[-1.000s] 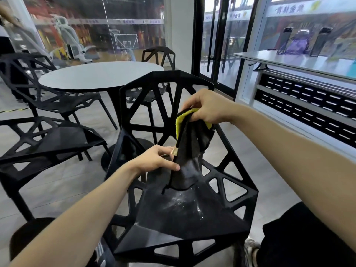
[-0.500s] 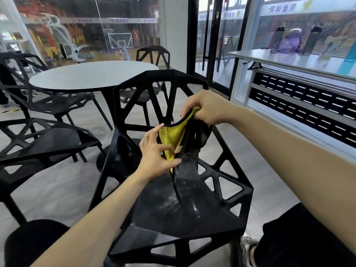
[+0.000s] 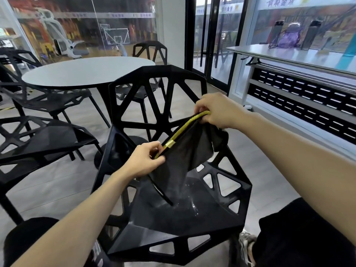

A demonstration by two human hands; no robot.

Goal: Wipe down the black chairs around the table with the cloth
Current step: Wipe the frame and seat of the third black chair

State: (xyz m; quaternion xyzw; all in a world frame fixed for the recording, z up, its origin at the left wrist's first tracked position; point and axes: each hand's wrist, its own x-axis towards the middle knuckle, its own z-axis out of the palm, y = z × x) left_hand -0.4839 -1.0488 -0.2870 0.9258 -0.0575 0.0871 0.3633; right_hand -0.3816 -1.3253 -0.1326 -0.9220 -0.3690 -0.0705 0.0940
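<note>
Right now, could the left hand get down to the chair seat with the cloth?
Probably yes. The left hand pinches the cloth by its yellow edge just above the seat, and nothing lies between them. The right hand holds the other end, so it may need to let go first.

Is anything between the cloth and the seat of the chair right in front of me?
Nothing visible. The cloth hangs stretched between the left hand and right hand, directly above the near chair. Its lower edge hangs over bare seat, which shows only light specks.
</note>
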